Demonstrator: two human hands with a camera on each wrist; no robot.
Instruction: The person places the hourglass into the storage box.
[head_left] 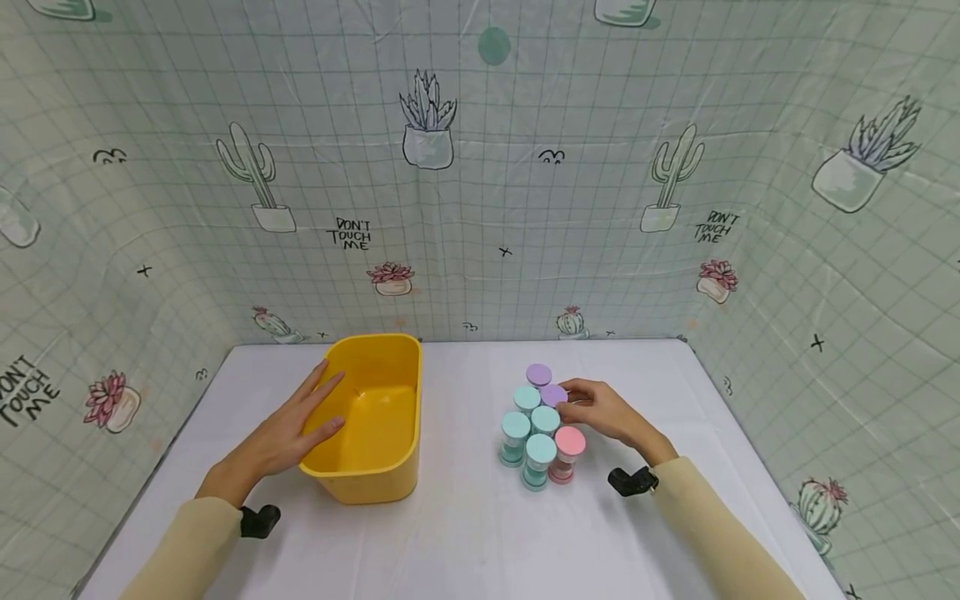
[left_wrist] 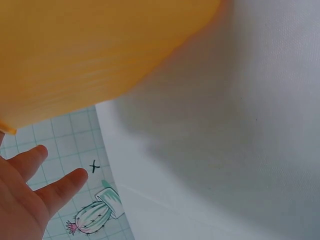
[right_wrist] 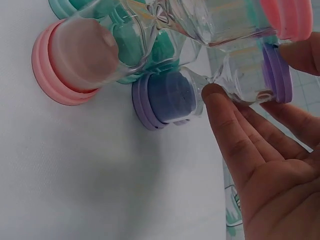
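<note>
My left hand [head_left: 288,429] rests at the left rim of a yellow plastic bin [head_left: 360,487], fingers spread and fairly straight. In the left wrist view, the outer wall of the bin [left_wrist: 100,55] fills the top, with some fingers [left_wrist: 62,190] clear of it. On the right, my right hand [head_left: 603,410] holds a purple-capped sand timer [head_left: 553,395] between thumb and fingers. The right wrist view has this purple timer [right_wrist: 172,97] upright on the table, fingers at its narrow neck and thumb near its upper cap. Teal sand timers [head_left: 540,452] and a pink one [head_left: 569,442] crowd beside it.
A second purple timer [head_left: 538,374] stands behind the held one. The white table [head_left: 465,533] extends between the bin and the timers. A grid-patterned cloth with cactus drawings [head_left: 502,200] hangs behind and at both sides.
</note>
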